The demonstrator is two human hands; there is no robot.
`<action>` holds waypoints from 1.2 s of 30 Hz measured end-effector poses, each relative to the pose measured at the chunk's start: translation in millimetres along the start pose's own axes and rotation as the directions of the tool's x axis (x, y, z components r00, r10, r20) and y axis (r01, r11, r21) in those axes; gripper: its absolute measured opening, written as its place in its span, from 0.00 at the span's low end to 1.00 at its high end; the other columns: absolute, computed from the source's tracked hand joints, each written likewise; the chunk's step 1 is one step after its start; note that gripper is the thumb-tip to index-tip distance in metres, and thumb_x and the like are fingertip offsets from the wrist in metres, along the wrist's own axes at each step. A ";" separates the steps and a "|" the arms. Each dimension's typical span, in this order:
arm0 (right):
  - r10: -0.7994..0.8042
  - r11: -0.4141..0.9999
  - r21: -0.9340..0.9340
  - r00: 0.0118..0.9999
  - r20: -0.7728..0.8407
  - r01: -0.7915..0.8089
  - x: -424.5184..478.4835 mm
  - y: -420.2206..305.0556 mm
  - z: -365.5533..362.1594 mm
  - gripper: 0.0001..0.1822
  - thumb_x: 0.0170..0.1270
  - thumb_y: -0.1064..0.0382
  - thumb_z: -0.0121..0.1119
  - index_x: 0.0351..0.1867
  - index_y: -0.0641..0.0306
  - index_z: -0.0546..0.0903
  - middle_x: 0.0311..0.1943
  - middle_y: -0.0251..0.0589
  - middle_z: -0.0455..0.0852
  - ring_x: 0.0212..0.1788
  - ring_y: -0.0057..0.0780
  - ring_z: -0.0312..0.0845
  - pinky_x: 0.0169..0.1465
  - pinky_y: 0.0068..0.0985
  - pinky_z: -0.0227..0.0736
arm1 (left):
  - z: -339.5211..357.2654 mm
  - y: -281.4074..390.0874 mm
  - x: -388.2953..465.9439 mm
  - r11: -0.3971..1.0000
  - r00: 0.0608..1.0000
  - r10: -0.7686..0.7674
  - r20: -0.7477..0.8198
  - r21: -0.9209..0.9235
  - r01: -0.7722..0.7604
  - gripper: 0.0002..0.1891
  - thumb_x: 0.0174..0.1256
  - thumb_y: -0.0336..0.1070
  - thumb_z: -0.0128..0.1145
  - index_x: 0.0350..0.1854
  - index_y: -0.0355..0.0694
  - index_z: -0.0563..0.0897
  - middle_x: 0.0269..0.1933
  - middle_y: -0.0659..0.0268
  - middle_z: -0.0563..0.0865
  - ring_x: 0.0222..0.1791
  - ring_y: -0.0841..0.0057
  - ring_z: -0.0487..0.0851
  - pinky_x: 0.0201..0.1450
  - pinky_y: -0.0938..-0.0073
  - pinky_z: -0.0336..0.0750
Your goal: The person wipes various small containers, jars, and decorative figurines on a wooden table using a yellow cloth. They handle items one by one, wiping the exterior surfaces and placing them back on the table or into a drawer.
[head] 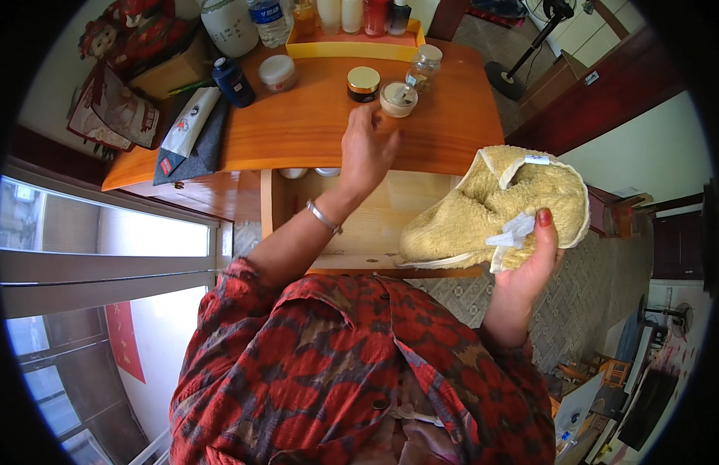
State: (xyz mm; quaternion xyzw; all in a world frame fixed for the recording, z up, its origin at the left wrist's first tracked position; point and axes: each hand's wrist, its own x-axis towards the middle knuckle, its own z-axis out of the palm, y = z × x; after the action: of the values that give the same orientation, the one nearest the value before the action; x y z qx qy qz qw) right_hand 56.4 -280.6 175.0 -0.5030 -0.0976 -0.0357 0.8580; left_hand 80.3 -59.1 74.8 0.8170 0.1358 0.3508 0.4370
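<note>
My left hand [368, 145] reaches over the dresser top, fingers apart, right beside a small cream jar with a clear lid [398, 100]. Whether a fingertip touches the jar is hard to tell. Just left of that jar stands a dark jar with a gold lid [363, 83], and behind it to the right is a clear glass jar with a pale lid [424, 67]. In my right hand [536, 256] is a folded yellow terry cloth with white edging [452, 226]. A crumpled white tissue [513, 231] is pinched against the cloth under my thumb.
Below my left arm a wooden drawer [359, 232] is pulled out, with white lids at its back. A yellow tray [353, 51] holds several bottles. A blue bottle [234, 82], a white-lidded jar [277, 72] and a grey pouch [205, 139] lie leftward. A fan [504, 80] stands beyond.
</note>
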 end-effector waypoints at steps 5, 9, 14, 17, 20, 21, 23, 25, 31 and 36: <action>0.004 1.000 -0.004 0.999 0.054 -0.004 -6.4 5.2 -0.8 0.26 0.60 0.63 0.56 0.59 0.71 0.68 0.52 0.49 0.76 0.53 0.38 0.74 0.56 0.35 0.71 | 25.3 -14.2 33.1 0.990 0.999 -0.030 0.021 0.138 0.027 0.33 0.46 0.33 0.67 0.55 0.29 0.65 0.50 0.46 0.73 0.53 0.53 0.71 0.55 0.61 0.68; 0.011 1.000 0.020 0.997 0.082 -0.012 -4.7 9.4 -2.2 0.25 0.60 0.64 0.57 0.58 0.71 0.68 0.52 0.49 0.76 0.53 0.38 0.74 0.56 0.36 0.71 | 44.1 -14.1 38.9 0.974 0.998 -0.032 -0.047 0.221 0.042 0.37 0.44 0.36 0.69 0.56 0.28 0.63 0.49 0.46 0.74 0.52 0.52 0.70 0.56 0.61 0.68; 0.027 1.000 -0.009 0.993 0.115 -0.026 -3.5 1.9 -0.7 0.25 0.59 0.65 0.57 0.58 0.71 0.68 0.52 0.48 0.76 0.53 0.38 0.75 0.56 0.35 0.72 | 49.9 -1.3 46.7 0.948 0.992 -0.123 -0.041 0.289 0.129 0.38 0.42 0.37 0.70 0.56 0.29 0.63 0.49 0.48 0.73 0.52 0.53 0.71 0.55 0.61 0.68; 0.007 1.000 -0.013 0.991 0.134 -0.005 -1.9 5.0 2.1 0.25 0.59 0.65 0.57 0.58 0.70 0.69 0.51 0.48 0.77 0.52 0.36 0.75 0.56 0.34 0.72 | 40.2 -2.5 42.0 0.981 0.998 -0.053 -0.045 0.182 0.060 0.37 0.44 0.37 0.69 0.56 0.29 0.63 0.50 0.49 0.72 0.52 0.53 0.71 0.55 0.61 0.68; -0.057 0.997 -0.045 0.990 0.131 0.063 -0.9 10.2 -0.7 0.24 0.60 0.68 0.56 0.58 0.71 0.68 0.52 0.47 0.77 0.52 0.35 0.75 0.55 0.33 0.72 | 13.8 25.7 15.7 0.998 0.999 0.037 -0.014 -0.051 -0.037 0.38 0.45 0.34 0.70 0.58 0.32 0.63 0.53 0.52 0.70 0.54 0.62 0.72 0.58 0.67 0.68; -0.084 0.993 -0.072 0.986 0.144 0.095 -0.1 14.6 -5.3 0.24 0.60 0.69 0.56 0.58 0.71 0.68 0.52 0.47 0.77 0.52 0.35 0.75 0.56 0.33 0.72 | 8.0 29.2 6.1 0.988 0.998 0.057 0.016 -0.144 -0.054 0.38 0.44 0.33 0.70 0.58 0.32 0.63 0.53 0.52 0.69 0.54 0.61 0.72 0.58 0.67 0.68; -0.128 0.982 -0.106 0.968 0.215 0.154 1.3 16.7 -6.0 0.24 0.60 0.71 0.57 0.58 0.71 0.68 0.52 0.47 0.77 0.52 0.34 0.75 0.56 0.32 0.72 | -6.0 35.8 -13.0 0.947 0.994 0.089 0.058 -0.314 -0.067 0.37 0.43 0.30 0.69 0.57 0.31 0.63 0.52 0.51 0.67 0.54 0.59 0.71 0.57 0.66 0.69; -0.178 0.968 -0.118 0.933 0.312 0.224 -1.8 20.1 0.4 0.24 0.59 0.73 0.57 0.58 0.72 0.68 0.52 0.47 0.77 0.52 0.33 0.75 0.56 0.31 0.72 | -25.1 49.7 -28.6 0.951 0.987 0.111 0.117 -0.300 -0.072 0.38 0.42 0.30 0.70 0.58 0.31 0.63 0.53 0.52 0.68 0.54 0.61 0.72 0.57 0.67 0.69; -0.130 0.923 -0.210 0.774 0.620 0.323 -11.6 36.4 23.5 0.24 0.55 0.71 0.64 0.55 0.69 0.72 0.50 0.45 0.78 0.50 0.33 0.77 0.53 0.30 0.73 | -49.1 68.7 -58.4 0.890 0.977 0.072 0.203 -0.455 0.029 0.39 0.42 0.31 0.71 0.59 0.33 0.65 0.54 0.53 0.73 0.55 0.61 0.74 0.56 0.68 0.71; -0.126 0.691 -0.385 0.627 0.768 0.611 -9.8 51.3 35.7 0.22 0.50 0.63 0.69 0.47 0.64 0.79 0.46 0.44 0.80 0.47 0.41 0.77 0.50 0.34 0.71 | -68.2 76.5 -60.5 0.957 0.942 0.246 0.228 -0.210 -0.199 0.37 0.40 0.31 0.70 0.58 0.33 0.67 0.53 0.51 0.73 0.53 0.55 0.73 0.54 0.66 0.71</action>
State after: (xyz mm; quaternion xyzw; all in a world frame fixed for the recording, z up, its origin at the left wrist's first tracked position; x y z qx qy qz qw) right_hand 50.2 -224.7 146.1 -0.6947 -0.4998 -0.0628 0.5134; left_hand -16.8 -93.4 134.6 0.8211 -0.0473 0.3025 0.4818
